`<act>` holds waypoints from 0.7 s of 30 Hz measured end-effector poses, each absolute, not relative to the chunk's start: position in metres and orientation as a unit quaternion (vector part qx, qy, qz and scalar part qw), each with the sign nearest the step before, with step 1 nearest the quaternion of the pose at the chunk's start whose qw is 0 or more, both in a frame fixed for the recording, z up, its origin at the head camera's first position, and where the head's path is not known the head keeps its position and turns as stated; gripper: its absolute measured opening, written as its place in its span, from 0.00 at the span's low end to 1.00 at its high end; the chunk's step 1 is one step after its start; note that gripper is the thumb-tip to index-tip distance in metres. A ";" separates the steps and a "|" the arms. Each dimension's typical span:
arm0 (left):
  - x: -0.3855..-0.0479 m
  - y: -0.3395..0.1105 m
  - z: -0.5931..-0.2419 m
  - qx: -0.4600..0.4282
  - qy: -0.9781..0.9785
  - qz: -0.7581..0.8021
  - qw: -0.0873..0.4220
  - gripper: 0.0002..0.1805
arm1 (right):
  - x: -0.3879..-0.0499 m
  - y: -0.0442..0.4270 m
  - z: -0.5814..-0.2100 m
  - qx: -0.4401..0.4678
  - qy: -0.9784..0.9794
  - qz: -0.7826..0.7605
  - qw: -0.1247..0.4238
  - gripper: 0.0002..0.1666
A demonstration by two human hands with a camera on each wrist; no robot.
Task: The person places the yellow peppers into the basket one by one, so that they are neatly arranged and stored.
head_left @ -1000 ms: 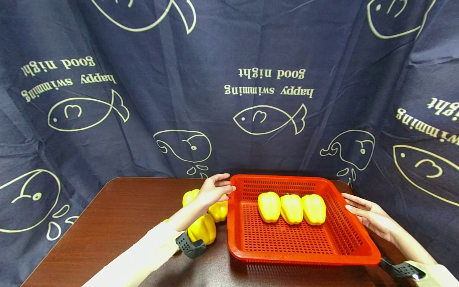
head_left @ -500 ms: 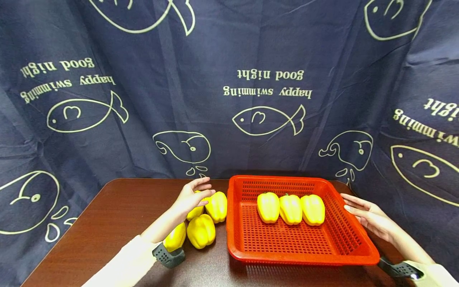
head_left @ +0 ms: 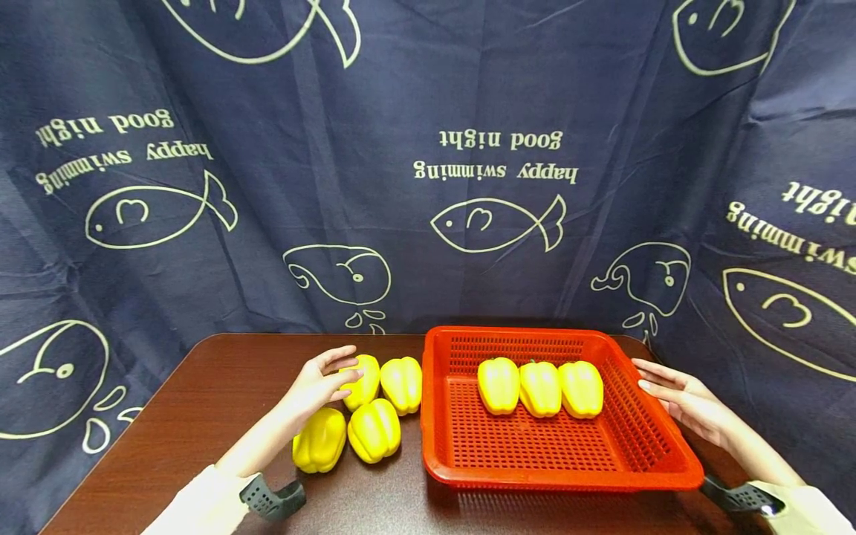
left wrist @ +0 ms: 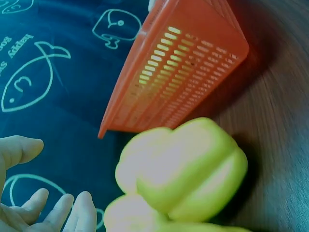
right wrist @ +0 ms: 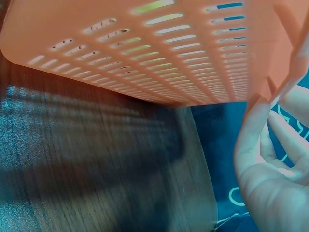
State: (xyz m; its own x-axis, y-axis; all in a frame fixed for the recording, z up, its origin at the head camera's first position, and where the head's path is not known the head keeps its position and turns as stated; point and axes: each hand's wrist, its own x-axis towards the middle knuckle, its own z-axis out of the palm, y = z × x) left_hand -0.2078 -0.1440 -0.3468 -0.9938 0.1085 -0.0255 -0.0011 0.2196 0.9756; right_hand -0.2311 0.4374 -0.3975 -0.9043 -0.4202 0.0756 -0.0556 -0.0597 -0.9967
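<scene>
My left hand (head_left: 321, 383) hovers with fingers spread over a yellow bell pepper (head_left: 362, 383) in the cluster left of the red basket (head_left: 562, 481). It holds nothing. In the left wrist view its fingers (left wrist: 84, 212) are apart from a large yellow bell pepper (left wrist: 193, 169) near the basket's side. My right hand (head_left: 689, 397) is at the basket's right rim, thumb and fingertips against the outer edge. In the right wrist view the thumb (right wrist: 253, 125) meets the rim, and the other fingers are loosely extended, partly hidden behind it.
Three yellow bell peppers (head_left: 540, 388) stand in a row inside the basket. Several more, including a front one (head_left: 374, 431) and a leftmost one (head_left: 319, 440), lie on the brown table (head_left: 221, 386). A dark blue fish-print curtain (head_left: 374, 186) hangs behind.
My left hand has left the basket's left rim and moved left over the loose peppers, uncovering them. My right hand has stayed at the right rim. The basket and peppers look unmoved.
</scene>
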 end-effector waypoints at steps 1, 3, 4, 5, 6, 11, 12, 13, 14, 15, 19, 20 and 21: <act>-0.207 -0.147 -0.347 0.033 0.780 0.623 0.045 0.32 | -0.231 0.437 -0.397 -0.174 0.674 -0.706 0.128 0.27; -0.205 -0.153 -0.348 0.033 0.781 0.621 0.045 0.32 | -0.231 0.438 -0.397 -0.171 0.675 -0.707 0.125 0.27; -0.204 -0.157 -0.349 0.034 0.780 0.623 0.045 0.32 | -0.231 0.438 -0.397 -0.171 0.674 -0.707 0.125 0.27; -0.203 -0.160 -0.350 0.033 0.779 0.625 0.045 0.32 | -0.231 0.438 -0.397 -0.172 0.674 -0.707 0.125 0.27; -0.202 -0.163 -0.350 0.034 0.778 0.626 0.046 0.32 | -0.231 0.438 -0.397 -0.169 0.675 -0.707 0.124 0.27; -0.197 -0.180 -0.357 0.041 0.774 0.631 0.042 0.33 | -0.232 0.438 -0.397 -0.174 0.678 -0.703 0.123 0.26; -0.196 -0.183 -0.359 0.043 0.774 0.631 0.041 0.33 | -0.232 0.438 -0.397 -0.175 0.678 -0.703 0.122 0.26; -0.195 -0.187 -0.361 0.044 0.774 0.630 0.040 0.33 | -0.232 0.438 -0.397 -0.177 0.677 -0.704 0.122 0.26; -0.194 -0.190 -0.363 0.046 0.776 0.628 0.039 0.33 | -0.232 0.438 -0.397 -0.181 0.676 -0.704 0.122 0.26; -0.193 -0.193 -0.365 0.047 0.776 0.628 0.039 0.33 | -0.232 0.438 -0.397 -0.178 0.676 -0.704 0.121 0.26; -0.190 -0.203 -0.371 0.051 0.778 0.624 0.041 0.32 | -0.232 0.438 -0.397 -0.183 0.674 -0.705 0.124 0.26; -0.189 -0.206 -0.372 0.053 0.780 0.622 0.040 0.32 | -0.232 0.437 -0.397 -0.182 0.676 -0.704 0.124 0.26; -0.187 -0.207 -0.373 0.050 0.782 0.620 0.039 0.31 | -0.231 0.438 -0.397 -0.177 0.677 -0.703 0.124 0.26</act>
State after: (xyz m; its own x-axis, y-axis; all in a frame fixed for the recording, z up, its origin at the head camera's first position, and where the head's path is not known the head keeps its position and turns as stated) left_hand -0.1875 -0.2074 -0.3732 -0.9920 0.1264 0.0005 0.0293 0.2259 0.9737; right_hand -0.2315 0.4376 -0.3972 -0.9064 -0.4145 0.0815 -0.0656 -0.0525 -0.9965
